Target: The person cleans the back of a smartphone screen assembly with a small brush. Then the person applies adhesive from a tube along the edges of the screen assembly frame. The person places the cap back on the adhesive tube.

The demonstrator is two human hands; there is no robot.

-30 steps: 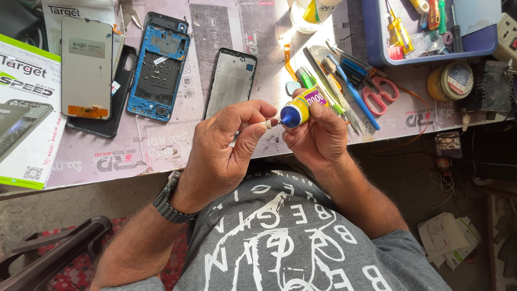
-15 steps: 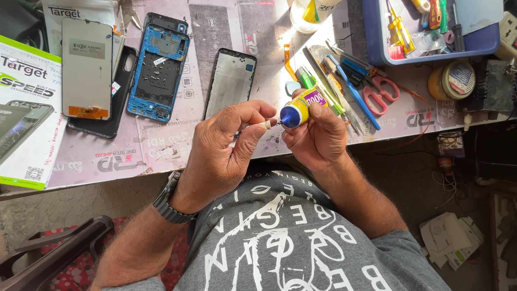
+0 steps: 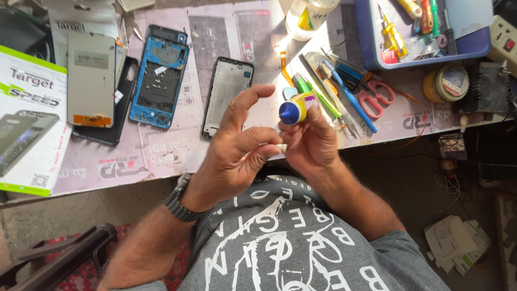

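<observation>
Head view, from the left: a boxed phone part lies at the bench edge, then a grey display panel, a blue phone mid-frame and a black bezel frame on the pink work mat. Over the bench edge the left hand pinches a small white cap between thumb and fingers, its forefinger lifted free. Just beside it, the right hand is closed around a small glue tube with a blue collar, held up above the mat. Further right lie a blue toothbrush, red-handled scissors, a tape roll and a blue tray of screwdrivers. With the tube open and squeezed in the fist, adhesive could well out onto the fingers or drip toward the bezel frame. The tiny cap, gripped only at the fingertips, could slip and drop off the bench edge into the lap.
</observation>
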